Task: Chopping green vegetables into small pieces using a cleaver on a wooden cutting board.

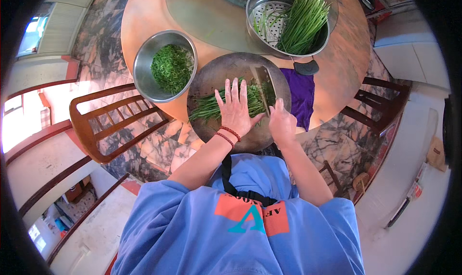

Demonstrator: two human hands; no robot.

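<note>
A round cutting board [213, 138] lies at the table's near edge, with a bundle of long green garlic chives [206, 108] across it. My left hand [234, 111], wearing red bead bracelets, is over the bundle with its fingers spread. I cannot tell how firmly it presses. My right hand [283, 123] grips a cleaver [265, 85] by the handle. The blade stands at the bundle's right end, close to my left thumb, pointing away from me. Some green lies around the blade, partly hidden by it.
Chopped greens [171, 69] fill part of a steel bowl [140, 78] at left. Beyond the board, a perforated steel pot [252, 28] holds whole chives [305, 22]. A purple cloth [303, 102] lies right of the board. Wooden chairs [83, 130] flank the round table [346, 58].
</note>
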